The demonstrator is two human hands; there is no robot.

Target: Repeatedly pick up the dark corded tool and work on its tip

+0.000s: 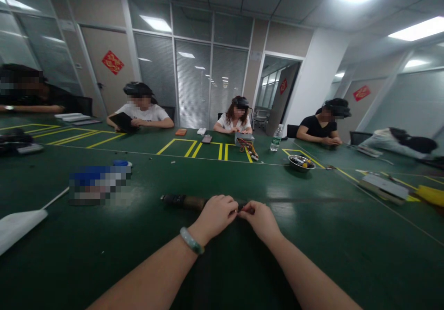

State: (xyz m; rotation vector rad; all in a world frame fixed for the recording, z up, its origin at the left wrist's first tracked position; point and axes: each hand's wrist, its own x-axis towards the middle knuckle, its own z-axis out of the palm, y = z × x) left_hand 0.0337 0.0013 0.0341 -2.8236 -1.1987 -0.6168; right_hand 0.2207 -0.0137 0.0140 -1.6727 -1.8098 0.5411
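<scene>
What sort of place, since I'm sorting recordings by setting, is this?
Probably an office meeting room used as a shared workspace: people sit around a large green table marked with yellow outlines, and behind them stand glass partitions with blinds.

On my table (145, 245) the rod (192, 202) lies mid-frame, running left from my fingers (227, 203), with the bowl (298, 167) to the upper right, the bottle (276, 139) behind and left of it, a box (383, 187) near the right edge, and people (147, 115) seated behind across the frame's upper half.
</scene>
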